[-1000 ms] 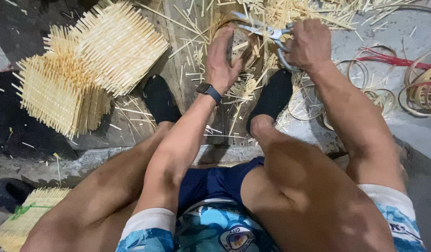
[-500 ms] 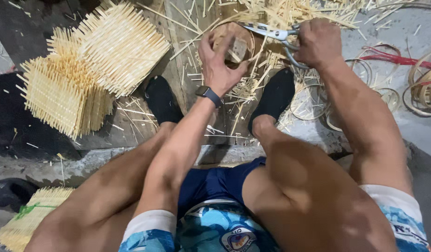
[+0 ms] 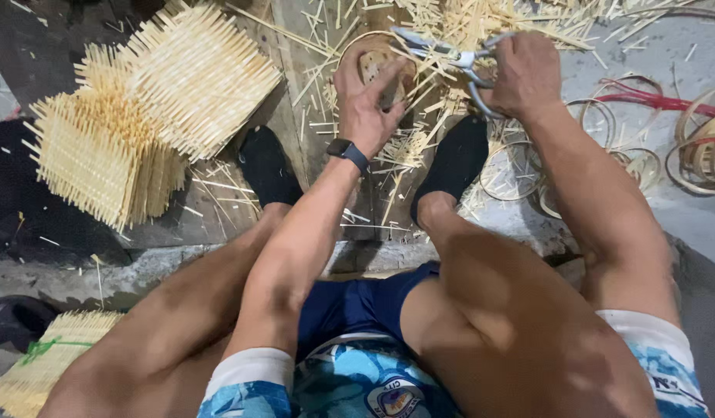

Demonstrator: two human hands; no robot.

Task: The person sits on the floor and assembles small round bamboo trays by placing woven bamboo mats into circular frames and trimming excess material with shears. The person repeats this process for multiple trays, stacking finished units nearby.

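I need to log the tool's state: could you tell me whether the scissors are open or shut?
Open: the scissors in the right hand show their blades spread apart.

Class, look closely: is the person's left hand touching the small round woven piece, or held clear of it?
Touching. The head view shows the left hand spread over the round woven piece, its fingers wrapped against the rim.

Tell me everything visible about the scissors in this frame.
The scissors are metal, silver-grey, with looped handles. The right hand holds them by the handles, a finger through one loop. The blades point left, lying nearly level and slightly parted, tips over the rim of the small round woven piece that the left hand presses down. Pale bamboo splinters lie scattered behind them.
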